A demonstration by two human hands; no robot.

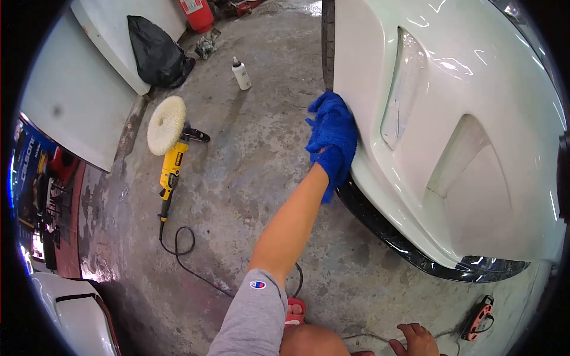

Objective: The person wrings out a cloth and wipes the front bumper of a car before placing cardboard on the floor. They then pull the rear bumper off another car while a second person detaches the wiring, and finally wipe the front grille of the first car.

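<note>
My left hand [322, 151] is mostly hidden in a blue microfiber cloth [333, 127], which it presses against the side edge of a white car bumper [409, 196]. Only a bit of skin shows through the folds. Below the cloth, a glossy black lip [386, 234] runs along the bumper's lower edge. Low in the view, my right hand [415, 341] is held near my knee with its fingers apart and nothing in them.
On the concrete floor lie a yellow polisher [172, 166] with a white wool pad and its trailing black cord [196, 273]. A white bottle [241, 74] stands beyond it. A black bag [157, 53], a red container [197, 15] and an orange-black cord reel [478, 320] sit around.
</note>
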